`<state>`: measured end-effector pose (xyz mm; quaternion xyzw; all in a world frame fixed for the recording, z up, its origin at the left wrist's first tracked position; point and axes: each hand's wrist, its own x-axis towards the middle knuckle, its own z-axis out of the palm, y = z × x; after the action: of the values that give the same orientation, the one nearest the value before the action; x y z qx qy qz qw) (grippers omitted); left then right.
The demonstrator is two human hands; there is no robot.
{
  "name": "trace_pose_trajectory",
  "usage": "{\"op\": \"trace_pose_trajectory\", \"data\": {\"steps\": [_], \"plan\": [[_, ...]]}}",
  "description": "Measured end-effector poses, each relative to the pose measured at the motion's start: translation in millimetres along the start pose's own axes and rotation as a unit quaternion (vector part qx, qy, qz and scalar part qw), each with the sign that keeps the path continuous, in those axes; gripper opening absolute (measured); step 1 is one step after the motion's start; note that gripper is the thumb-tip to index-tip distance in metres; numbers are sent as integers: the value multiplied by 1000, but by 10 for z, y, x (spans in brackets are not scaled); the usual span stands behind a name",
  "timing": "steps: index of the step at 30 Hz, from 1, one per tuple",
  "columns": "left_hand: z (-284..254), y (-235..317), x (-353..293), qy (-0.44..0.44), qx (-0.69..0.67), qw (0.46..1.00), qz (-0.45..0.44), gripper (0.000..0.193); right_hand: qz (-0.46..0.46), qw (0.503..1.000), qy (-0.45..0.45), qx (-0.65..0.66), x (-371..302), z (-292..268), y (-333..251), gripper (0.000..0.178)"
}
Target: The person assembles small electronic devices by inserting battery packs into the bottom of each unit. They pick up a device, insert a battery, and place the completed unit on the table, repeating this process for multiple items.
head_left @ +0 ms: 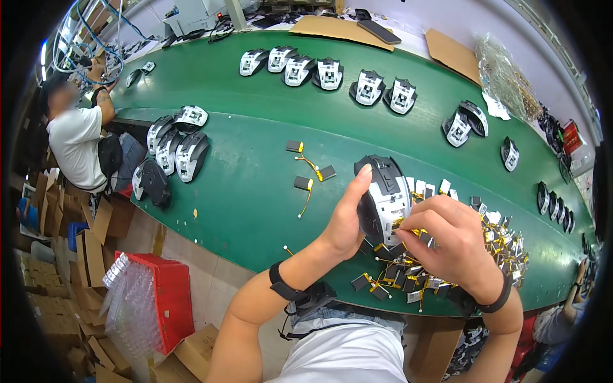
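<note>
My left hand (345, 223) is closed around the side of a black and white computer mouse shell (391, 203), thumb along its edge, holding it tilted above the green bench. The thumb and fingers of my right hand (452, 237) are pinched together at the shell's lower end, where a small yellow bit shows; what they grip is mostly hidden. Below and beside both hands spreads a pile of small batteries (397, 276) with yellow tape and thin leads. To the left, three separate batteries (302, 183) with wires lie on the bench.
Several mouse shells (167, 150) are grouped at the bench's left end. More shells (329, 73) line the green belt (255, 96) beyond. A red crate (172, 300) with bubble wrap stands on the floor at left. One co-worker (76, 143) sits far left; another person's arm (570, 303) shows at right.
</note>
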<state>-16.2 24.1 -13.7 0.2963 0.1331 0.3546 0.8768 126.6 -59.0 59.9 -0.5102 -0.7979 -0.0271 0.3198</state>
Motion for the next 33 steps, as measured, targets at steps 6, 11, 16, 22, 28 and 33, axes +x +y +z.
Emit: {"op": "trace_pose_trajectory", "data": {"steps": [6, 11, 16, 22, 28, 33], "plan": [[-48, -7, 32, 32, -10, 999, 16, 47, -28, 990, 47, -128, -64, 185, -62, 15], [-126, -64, 58, 73, -8, 997, 21, 49, -43, 981, 0, -189, -160, 321, -212, 30], [-130, -28, 59, 65, -23, 998, 0, 50, -23, 992, -1, -126, -144, 298, -177, 26], [-27, -7, 44, 42, -14, 999, -15, 43, 43, 999, 21, -12, -38, 116, -19, 23], [-59, 11, 31, 43, -21, 999, -1, 43, 17, 999, 27, -17, -73, 228, -25, 22], [-95, 42, 46, 37, -13, 999, -7, 47, -14, 994, 0, -107, -175, 282, -137, 35]]}}
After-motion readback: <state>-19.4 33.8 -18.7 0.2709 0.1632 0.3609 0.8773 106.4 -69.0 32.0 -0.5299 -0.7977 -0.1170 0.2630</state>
